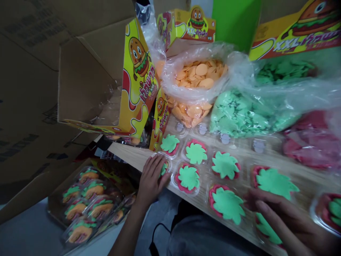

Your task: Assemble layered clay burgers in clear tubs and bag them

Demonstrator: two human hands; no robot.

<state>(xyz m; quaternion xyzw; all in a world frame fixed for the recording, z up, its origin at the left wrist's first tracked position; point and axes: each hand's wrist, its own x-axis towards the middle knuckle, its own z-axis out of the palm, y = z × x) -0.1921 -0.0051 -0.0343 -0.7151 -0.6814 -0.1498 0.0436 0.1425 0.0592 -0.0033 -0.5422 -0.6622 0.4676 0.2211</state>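
My left hand [153, 176] lies over the left side of a small clear plastic container [170, 166] with a green leaf-shaped piece in it. Its fingers are stretched out and the thumb stands apart. My right hand [283, 213], slightly blurred, hovers at the lower right over containers with green pieces [275, 182]. Its fingers point left with the thumb apart, and nothing shows between them. Rows of clear containers on the wooden table [204, 179] hold toothed green pieces [188, 177] on pink ones. Part of one container is hidden under my right hand.
Behind stand plastic bags of orange discs [201, 73], green pieces [243, 112] and pink pieces [313, 142]. A printed burger carton [138, 81] stands open at the left. Lower left, a box [57, 209] holds several packed burger sweets. The table's near edge runs diagonally.
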